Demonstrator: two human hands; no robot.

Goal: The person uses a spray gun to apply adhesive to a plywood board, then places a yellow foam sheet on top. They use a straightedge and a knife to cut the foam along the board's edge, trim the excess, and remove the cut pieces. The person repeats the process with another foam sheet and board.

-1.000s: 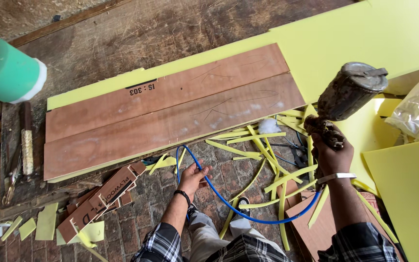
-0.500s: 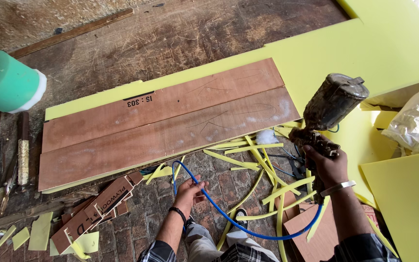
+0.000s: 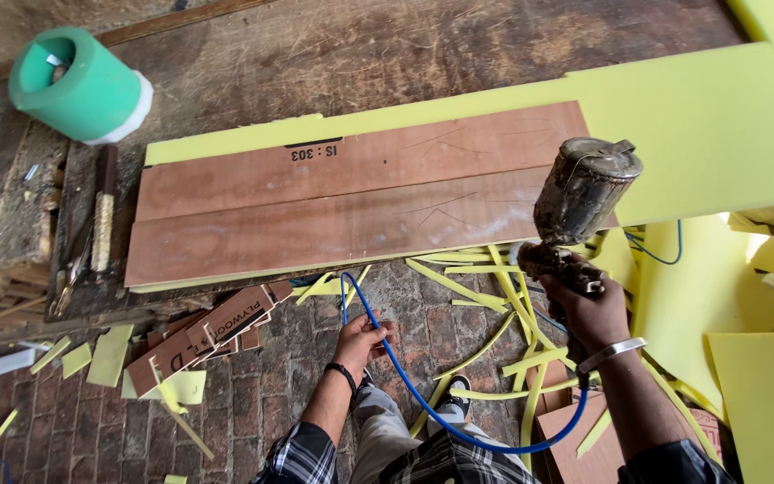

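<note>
Right hand [image 3: 589, 309] fingers clamped on spray gun [image 3: 580, 202] | left hand [image 3: 358, 339] fingers clamped on blue hose [image 3: 405, 381] | plywood boards [image 3: 351, 202] far, foam strips [image 3: 494, 296] between.

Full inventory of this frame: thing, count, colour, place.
spray gun: 1, grimy metal cup, right, over the boards' right end
air hose: 1, blue, from left hand looping toward the gun
plywood boards: 2, reddish brown, side by side on foam
foam sheet: 1, yellow, under boards, extending upper right
foam strips: many, yellow, on brick floor
roll: 1, green, upper left
left hand: grip on hose
right hand: grip on gun
</note>
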